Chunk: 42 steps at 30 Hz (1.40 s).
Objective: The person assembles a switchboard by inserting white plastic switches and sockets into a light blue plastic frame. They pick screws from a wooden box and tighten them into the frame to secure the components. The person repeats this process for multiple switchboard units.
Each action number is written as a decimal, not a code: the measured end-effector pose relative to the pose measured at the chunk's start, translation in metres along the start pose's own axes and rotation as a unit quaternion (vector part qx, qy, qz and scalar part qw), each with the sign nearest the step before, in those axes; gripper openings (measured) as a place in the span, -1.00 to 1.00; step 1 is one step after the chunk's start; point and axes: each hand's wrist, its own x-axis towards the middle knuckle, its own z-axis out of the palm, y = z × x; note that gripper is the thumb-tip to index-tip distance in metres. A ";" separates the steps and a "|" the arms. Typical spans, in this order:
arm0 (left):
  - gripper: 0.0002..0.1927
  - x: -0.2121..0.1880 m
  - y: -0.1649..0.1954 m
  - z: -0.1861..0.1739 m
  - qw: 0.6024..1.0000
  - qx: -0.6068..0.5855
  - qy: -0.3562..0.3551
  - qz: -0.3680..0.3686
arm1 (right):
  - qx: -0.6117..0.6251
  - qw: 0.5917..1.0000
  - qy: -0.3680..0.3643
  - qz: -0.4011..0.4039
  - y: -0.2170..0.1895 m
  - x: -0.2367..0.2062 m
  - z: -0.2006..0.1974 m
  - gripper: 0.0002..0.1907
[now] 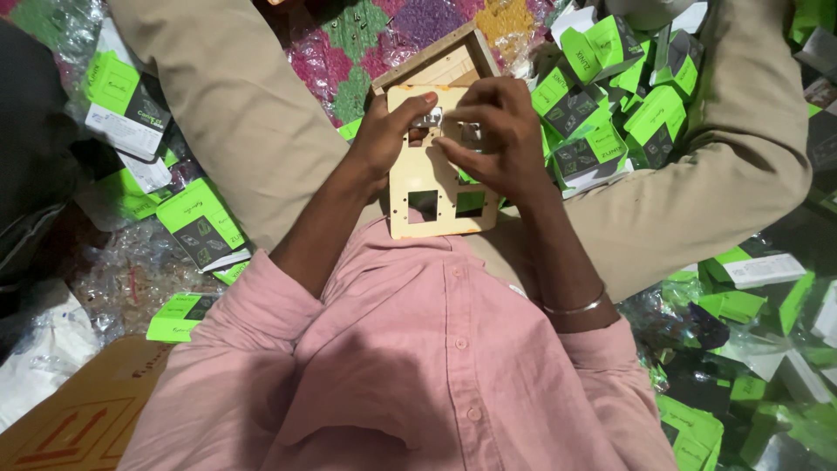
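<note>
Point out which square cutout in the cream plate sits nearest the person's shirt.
The lower-left cutout of the cream plate: dark inside, nearest the pink shirt, unlike the green-showing one beside it.

Dim warm indoor light, deep shadow at left edge (corners murky), hands slightly soft, colours oversaturated.
</note>
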 end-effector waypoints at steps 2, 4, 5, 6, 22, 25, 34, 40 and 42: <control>-0.69 -0.001 -0.002 -0.001 1.000 -0.010 -0.002 -0.001 | 0.016 0.999 0.013 0.028 -0.002 0.000 -0.001 -0.62; -0.69 0.001 -0.002 0.000 1.000 -0.012 -0.010 0.004 | 0.013 0.999 0.012 0.028 -0.003 0.000 -0.004 -0.60; -0.69 0.001 -0.003 0.000 1.000 -0.009 -0.008 0.002 | 0.005 1.000 0.004 0.013 -0.004 0.001 -0.004 -0.59; -0.70 0.001 -0.003 0.000 1.000 -0.005 -0.006 0.000 | -0.002 1.000 -0.003 -0.003 -0.005 0.001 -0.004 -0.57; -0.66 0.002 -0.006 0.000 0.999 -0.017 -0.026 0.022 | 0.013 1.000 0.011 0.020 -0.002 -0.001 -0.004 -0.48; -0.65 0.000 -0.005 0.001 0.999 -0.010 -0.023 0.024 | 0.006 1.000 0.003 0.006 -0.004 -0.001 -0.003 -0.52; -0.64 0.001 -0.004 0.001 0.999 -0.003 -0.026 0.030 | 0.019 1.000 0.004 0.007 -0.006 -0.001 -0.005 -0.50; -0.67 0.000 -0.008 0.000 1.000 -0.018 -0.016 0.013 | 0.013 1.000 0.007 0.014 -0.005 -0.002 -0.003 -0.54; -0.66 0.001 -0.008 -0.001 0.999 -0.027 -0.013 0.014 | 0.027 0.999 0.010 0.019 -0.005 -0.002 -0.004 -0.54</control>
